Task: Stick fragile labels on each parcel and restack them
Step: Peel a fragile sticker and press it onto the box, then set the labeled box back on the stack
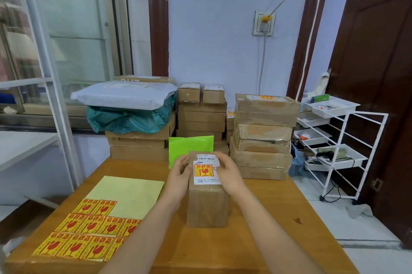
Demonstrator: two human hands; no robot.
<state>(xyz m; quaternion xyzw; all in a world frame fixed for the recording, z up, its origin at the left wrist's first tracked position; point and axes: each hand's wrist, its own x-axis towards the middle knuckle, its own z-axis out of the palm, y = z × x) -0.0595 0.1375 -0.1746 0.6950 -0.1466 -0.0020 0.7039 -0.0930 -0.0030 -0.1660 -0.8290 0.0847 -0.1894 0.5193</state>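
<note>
Nearest on the counter (256, 240), at the left, a sheet of fragile labels (89, 233) is laid flat, its upper part already stripped to bare yellow backing. Just beyond the middle, a small brown parcel (207, 204) is stood upright, and a red-and-yellow fragile label (203, 170) is seen on its top, over the white shipping slip. The parcel is held at its upper edges by both hands: the left hand (179, 172) is curled against the left side, and the right hand (227, 173) is wrapped over the right edge with its fingertips at the label. The labelling step is judged to be closing, the label being pressed down. Next, a firm two-sided hold and a lift toward a stack is called for. A green mailer (189, 148) is propped just behind the parcel and may be knocked if the parcel is pushed forward. Farther back, a labelled stack of boxes (263, 135) is seen at the right, unlabelled boxes (201, 115) in the middle, and soft bags on cartons (131, 106) at the left. A white rack (334, 144) is stood beside the counter.
</note>
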